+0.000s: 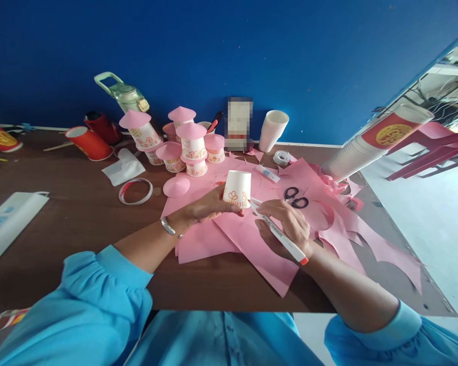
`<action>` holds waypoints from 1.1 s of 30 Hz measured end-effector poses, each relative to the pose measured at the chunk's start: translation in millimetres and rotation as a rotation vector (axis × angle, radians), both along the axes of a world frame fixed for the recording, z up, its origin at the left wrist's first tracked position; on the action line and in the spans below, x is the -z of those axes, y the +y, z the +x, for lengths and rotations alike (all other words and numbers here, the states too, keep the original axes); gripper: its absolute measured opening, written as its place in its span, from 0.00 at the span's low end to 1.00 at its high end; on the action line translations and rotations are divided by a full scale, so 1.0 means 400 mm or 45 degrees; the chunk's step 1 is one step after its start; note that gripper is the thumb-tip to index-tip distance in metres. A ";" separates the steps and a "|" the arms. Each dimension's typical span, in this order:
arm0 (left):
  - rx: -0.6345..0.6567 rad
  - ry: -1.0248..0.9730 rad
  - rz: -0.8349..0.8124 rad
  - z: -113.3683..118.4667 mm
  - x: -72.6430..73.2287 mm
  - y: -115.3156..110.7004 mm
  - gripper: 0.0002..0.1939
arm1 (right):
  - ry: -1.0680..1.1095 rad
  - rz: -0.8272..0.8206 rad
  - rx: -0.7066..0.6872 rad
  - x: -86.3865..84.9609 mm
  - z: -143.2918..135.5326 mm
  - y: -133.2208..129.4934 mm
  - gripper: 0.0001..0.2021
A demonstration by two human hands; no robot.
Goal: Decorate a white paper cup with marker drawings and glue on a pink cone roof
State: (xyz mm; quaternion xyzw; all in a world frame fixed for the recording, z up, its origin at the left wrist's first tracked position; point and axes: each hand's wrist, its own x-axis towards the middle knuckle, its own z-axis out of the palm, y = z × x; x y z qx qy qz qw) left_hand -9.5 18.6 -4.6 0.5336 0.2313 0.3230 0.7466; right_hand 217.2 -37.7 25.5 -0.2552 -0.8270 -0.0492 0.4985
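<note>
Two hands are in view, near each other but apart. The left hand (213, 206) is closed around one white paper cup (237, 184), holding it above the pink paper sheets (232, 234); orange flower drawings run along the cup's lower part. The right hand (288, 223) grips one white marker (280, 236) with an orange end, its tip at the cup's lower right side; contact cannot be confirmed.

On the tabletop (213, 290), noted: one loose pink paper cone (176, 186), lying left of the cup; one group of decorated cups with pink cone roofs (191, 132), at least five roofs visible, some hidden behind others; one pair of black-handled scissors (296, 197); one glue tube (268, 173); one small tape roll (281, 158); one larger tape ring (136, 191). Two stacks of white cups (274, 131) stand to the right, individual cups uncountable.
</note>
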 end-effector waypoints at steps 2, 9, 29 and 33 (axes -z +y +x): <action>0.020 0.039 0.023 -0.003 0.008 0.003 0.22 | 0.024 -0.006 0.002 -0.002 -0.007 -0.002 0.09; 0.015 0.197 0.158 -0.007 0.005 0.008 0.20 | -0.006 0.047 -0.021 0.007 -0.016 0.007 0.07; 0.030 -0.054 -0.068 -0.009 -0.022 -0.016 0.19 | 0.040 -0.002 0.065 -0.003 -0.010 0.006 0.07; 0.037 -0.056 -0.094 -0.010 -0.022 -0.016 0.18 | 0.058 0.025 0.073 0.000 -0.016 0.008 0.06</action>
